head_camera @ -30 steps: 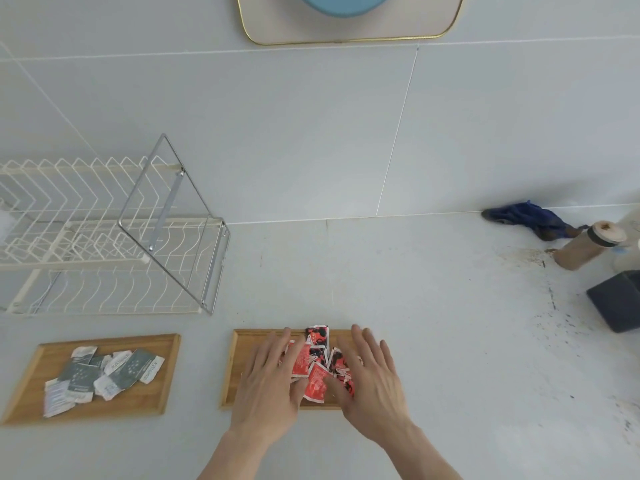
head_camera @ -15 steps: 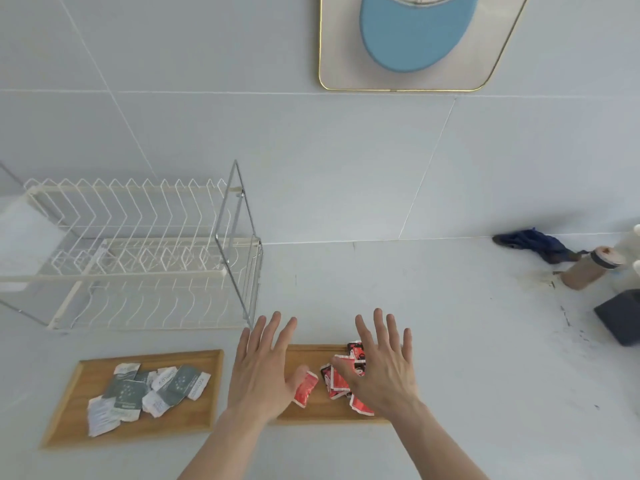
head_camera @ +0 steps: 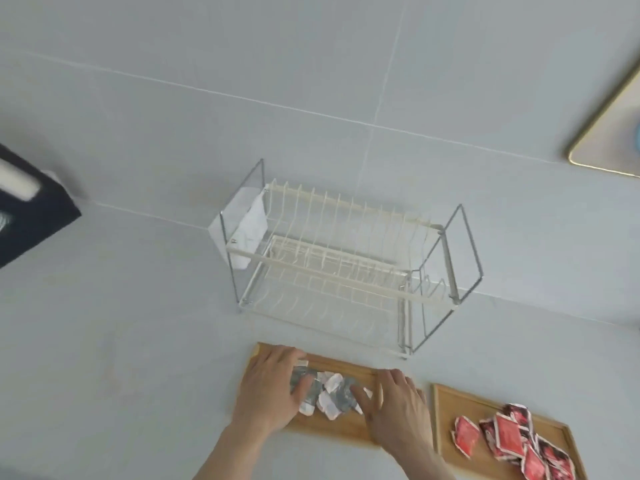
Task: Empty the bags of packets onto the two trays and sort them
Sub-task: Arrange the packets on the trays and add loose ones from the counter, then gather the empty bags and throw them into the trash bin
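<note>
Two wooden trays lie side by side on the pale counter. The left tray (head_camera: 349, 364) holds a heap of grey and white packets (head_camera: 329, 393). My left hand (head_camera: 273, 386) rests flat on the heap's left side, and my right hand (head_camera: 398, 407) presses in from the right, fingers spread, cupping the packets between them. The right tray (head_camera: 460, 400) carries several red packets (head_camera: 509, 438) piled towards its right end. Neither hand grips a packet. No bags are in view.
A white wire dish rack (head_camera: 346, 265) stands just behind the trays, with a white cloth (head_camera: 249, 230) hung at its left end. A dark object (head_camera: 31, 216) sits at the far left edge. A gold-rimmed mirror (head_camera: 609, 140) hangs at the right.
Both hands have left the red packets on the right tray and moved to the grey and white packets on the left tray. The camera has swung left.
</note>
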